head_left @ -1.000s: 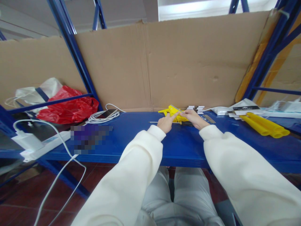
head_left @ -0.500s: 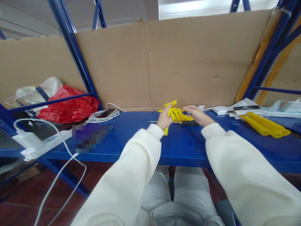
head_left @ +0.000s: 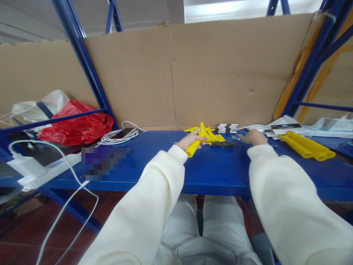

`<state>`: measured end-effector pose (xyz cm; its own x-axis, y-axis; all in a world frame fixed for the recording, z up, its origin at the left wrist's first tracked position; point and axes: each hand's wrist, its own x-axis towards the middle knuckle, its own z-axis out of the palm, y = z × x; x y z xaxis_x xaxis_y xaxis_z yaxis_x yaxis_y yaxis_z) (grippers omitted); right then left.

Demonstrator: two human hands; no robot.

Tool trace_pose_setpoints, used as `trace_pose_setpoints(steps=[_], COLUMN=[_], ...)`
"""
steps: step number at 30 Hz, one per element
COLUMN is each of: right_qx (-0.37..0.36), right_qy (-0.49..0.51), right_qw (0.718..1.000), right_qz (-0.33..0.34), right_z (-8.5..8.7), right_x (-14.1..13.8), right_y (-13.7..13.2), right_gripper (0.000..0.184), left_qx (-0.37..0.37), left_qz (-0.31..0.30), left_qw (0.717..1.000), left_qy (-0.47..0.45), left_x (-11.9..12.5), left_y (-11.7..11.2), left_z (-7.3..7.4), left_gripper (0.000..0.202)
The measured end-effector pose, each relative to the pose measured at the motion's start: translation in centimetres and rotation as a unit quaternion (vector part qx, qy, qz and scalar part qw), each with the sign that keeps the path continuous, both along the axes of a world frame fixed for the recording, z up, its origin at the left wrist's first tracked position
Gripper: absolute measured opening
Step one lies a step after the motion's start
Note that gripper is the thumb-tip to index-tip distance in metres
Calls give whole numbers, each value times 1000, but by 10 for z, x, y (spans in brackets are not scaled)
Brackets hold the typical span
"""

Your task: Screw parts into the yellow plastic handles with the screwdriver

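My left hand [head_left: 190, 140] is closed around a yellow plastic tube-like handle with a narrower upper end [head_left: 193, 147], which it holds tilted above the blue shelf. Behind it lie several yellow T-shaped plastic pieces [head_left: 211, 137]. A screwdriver [head_left: 224, 144] with a black grip rests just right of this hand. My right hand [head_left: 256, 137] is down on the shelf further right, its fingers curled and mostly hidden from view. Beside its fingertips are a small flat brownish piece [head_left: 242, 138] and some tiny metal parts [head_left: 235, 137].
Small black-and-white packs [head_left: 227, 128] are stacked near the cardboard wall [head_left: 220, 73]. Yellow tubes [head_left: 306, 145] lie at the right. On the left are a coiled white cable [head_left: 118, 137], a power strip [head_left: 52, 169] and a red plastic bag [head_left: 78, 123].
My right hand has moved right, away from the yellow pieces, to the small parts. My left hand has turned the yellow handle, whose wide end now points toward me.
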<state>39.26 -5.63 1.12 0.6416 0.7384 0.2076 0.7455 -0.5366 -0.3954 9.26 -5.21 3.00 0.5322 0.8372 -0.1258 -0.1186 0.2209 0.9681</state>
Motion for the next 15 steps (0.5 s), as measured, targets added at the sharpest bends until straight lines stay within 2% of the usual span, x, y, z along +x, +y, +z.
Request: trace_pose_setpoints(steps=[5,8,15], right_qx=[-14,-15,-49], right_qy=[-13,-21,-34], right_qw=[1000,1000,996], right_qz=[-9,7,62], right_z=[-7,-13,-18], right_x=[5,8,10], right_y=[12,18,22], right_gripper=[53,43,34], left_qx=[-8,-8,2], left_qz=[1,7,20], left_qw=[1000,1000,999], left_qy=[6,14,27], left_x=[-2,-2,1], left_y=[1,-2,-7], left_z=[1,3,5], left_gripper=[94,94,89])
